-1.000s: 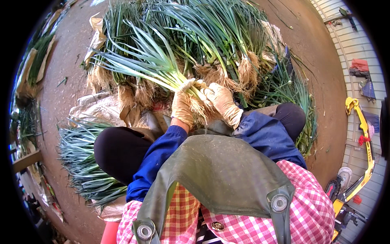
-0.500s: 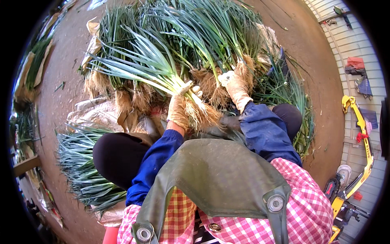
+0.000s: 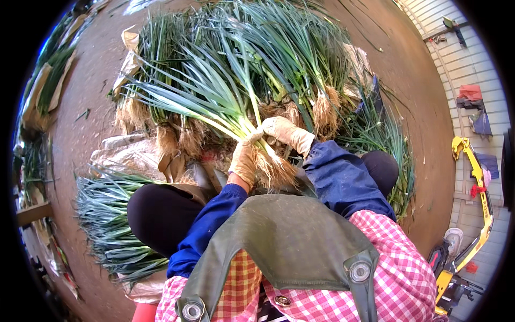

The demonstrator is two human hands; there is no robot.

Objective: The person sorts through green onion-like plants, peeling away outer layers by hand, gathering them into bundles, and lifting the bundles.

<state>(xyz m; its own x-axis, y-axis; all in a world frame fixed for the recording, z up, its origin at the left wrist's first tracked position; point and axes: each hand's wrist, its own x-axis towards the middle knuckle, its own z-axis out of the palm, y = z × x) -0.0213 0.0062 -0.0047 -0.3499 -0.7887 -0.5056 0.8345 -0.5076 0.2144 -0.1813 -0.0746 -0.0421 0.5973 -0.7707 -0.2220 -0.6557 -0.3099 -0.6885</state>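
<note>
"Taking the middle of our view as the clock's hub, what do we have from the left?"

"A pile of cut greens (image 3: pixel 115 214) at eight, and crumpled sacking (image 3: pixel 126 153) at nine. Then our bunch of green onions (image 3: pixel 220 110), lying from the hub up towards eleven, roots trailing towards five."

"How firmly do we have it?"

"Our gloved left hand (image 3: pixel 244 162), just below the hub, is clamped around the pale stems above the roots. If that hold slackened, the outer stalks could slide out, as they look smooth and nothing visible ties them."

"And at twelve?"

"The big heap (image 3: pixel 279 48). Our bunch's leaves overlap it, so a quick pull could snag and tear them, or drag heap stalks along."

"Our other hand?"

"The gloved right hand (image 3: pixel 287 133), at one, has its fingertips at the stems, just beside the left; we can't tell whether they pinch a stalk. Careless pushing there could bend a stem or knock the bunch askew."

"Last, towards three?"

"Looser greens (image 3: pixel 387 140) by our knee (image 3: pixel 382 170); shifting that leg could crush them."
</note>
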